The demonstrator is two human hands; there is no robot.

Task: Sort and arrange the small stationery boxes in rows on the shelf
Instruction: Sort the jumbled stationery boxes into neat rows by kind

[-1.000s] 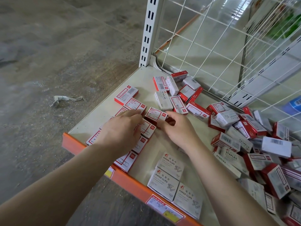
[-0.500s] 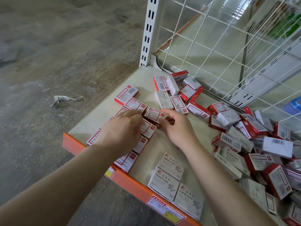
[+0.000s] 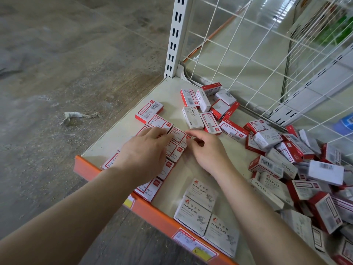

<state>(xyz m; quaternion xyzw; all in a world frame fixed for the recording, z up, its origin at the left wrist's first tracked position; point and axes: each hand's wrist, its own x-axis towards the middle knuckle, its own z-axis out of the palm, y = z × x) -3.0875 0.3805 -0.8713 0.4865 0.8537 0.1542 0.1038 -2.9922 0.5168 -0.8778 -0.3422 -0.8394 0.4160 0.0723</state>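
Now both hands [image 3: 168, 150] on red-white boxes [image 3: 176, 144]

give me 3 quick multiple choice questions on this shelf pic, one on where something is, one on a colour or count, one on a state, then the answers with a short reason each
1. Where do the grey paper clip boxes lie?
A. by the orange front edge
B. against the wire grid
C. on the floor

2. How many grey paper clip boxes lie there?
A. one
B. three
C. six

3. What is the left hand doing?
A. hanging idle
B. resting flat on the red and white boxes
C. lifting a box

Answers:
1 A, they sit just behind the orange front edge.
2 B, three lids read PAPER CLIPS.
3 B, its fingers lie straight over the red and white boxes.
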